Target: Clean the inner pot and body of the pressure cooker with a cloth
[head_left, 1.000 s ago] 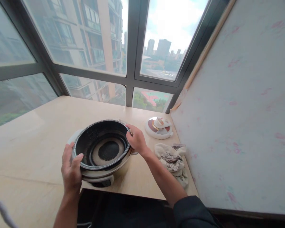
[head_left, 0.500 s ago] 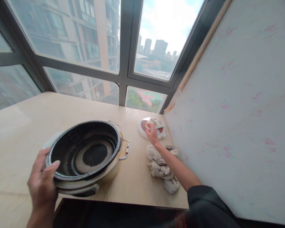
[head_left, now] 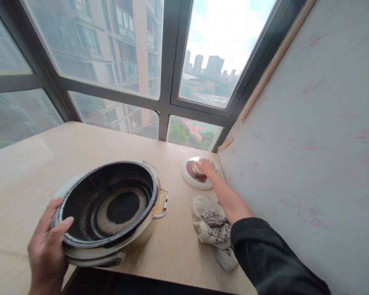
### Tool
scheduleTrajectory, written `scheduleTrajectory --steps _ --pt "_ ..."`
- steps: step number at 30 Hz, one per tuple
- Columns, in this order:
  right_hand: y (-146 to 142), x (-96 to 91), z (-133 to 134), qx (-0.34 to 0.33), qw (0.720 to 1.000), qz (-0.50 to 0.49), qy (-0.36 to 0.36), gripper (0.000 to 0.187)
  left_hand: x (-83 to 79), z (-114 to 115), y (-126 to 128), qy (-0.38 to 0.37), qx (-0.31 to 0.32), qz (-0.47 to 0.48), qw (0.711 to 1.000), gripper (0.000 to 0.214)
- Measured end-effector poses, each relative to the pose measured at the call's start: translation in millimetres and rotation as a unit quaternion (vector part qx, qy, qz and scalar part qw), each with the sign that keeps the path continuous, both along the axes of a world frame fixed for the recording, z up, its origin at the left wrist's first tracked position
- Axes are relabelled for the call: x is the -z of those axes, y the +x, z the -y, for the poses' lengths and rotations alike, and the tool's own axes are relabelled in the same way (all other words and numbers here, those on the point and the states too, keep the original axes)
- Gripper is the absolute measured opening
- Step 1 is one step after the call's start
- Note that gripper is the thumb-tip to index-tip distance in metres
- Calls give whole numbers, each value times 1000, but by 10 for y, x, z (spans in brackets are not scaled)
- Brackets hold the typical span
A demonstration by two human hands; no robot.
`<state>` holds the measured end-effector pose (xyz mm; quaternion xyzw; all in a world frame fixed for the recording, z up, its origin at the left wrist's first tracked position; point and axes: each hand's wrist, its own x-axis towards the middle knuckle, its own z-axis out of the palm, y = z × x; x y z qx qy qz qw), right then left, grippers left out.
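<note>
A round electric cooker [head_left: 160,203] with a black inner pot [head_left: 80,196] sits tilted at the front edge of the light wooden counter [head_left: 80,143]. My left hand [head_left: 46,250] grips the pot's near-left rim, thumb over the edge. My right hand [head_left: 205,167] reaches to the far right corner and closes over the white handle of a round white lid [head_left: 193,179] lying flat on the counter. A crumpled patterned cloth [head_left: 213,225] lies under my right forearm.
Large windows [head_left: 117,49] with dark frames run along the back of the counter. A pale wall [head_left: 310,143] with pink marks closes the right side. The counter's front edge drops to a dark gap below the cooker.
My right hand left the pot's right rim, reached to the lid in the far corner and now closes on its handle. The left hand keeps hold of the pot.
</note>
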<state>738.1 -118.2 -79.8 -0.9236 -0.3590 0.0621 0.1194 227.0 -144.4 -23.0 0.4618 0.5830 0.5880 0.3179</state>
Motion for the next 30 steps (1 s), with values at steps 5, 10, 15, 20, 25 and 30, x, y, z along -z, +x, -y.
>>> scheduleTrajectory --steps 5,10,15,20,25,30 --pt "-61 146 -164 29 999 35 -12 49 -71 14 43 -37 -10 57 998 75" --pt "-45 202 -135 34 998 60 0 49 -102 25 81 -32 -24 72 997 75" --pt "-53 204 -106 25 998 60 5 48 -81 14 73 -33 -21 72 997 72" --pt "-61 84 -47 11 999 40 6 47 -60 -5 41 -25 -16 68 997 70" --pt "-82 -284 33 -7 999 19 43 37 -61 -8 8 -38 -4 67 997 71" --pt "-133 -857 16 -19 990 24 136 46 -45 -24 -37 -30 14 60 998 70"
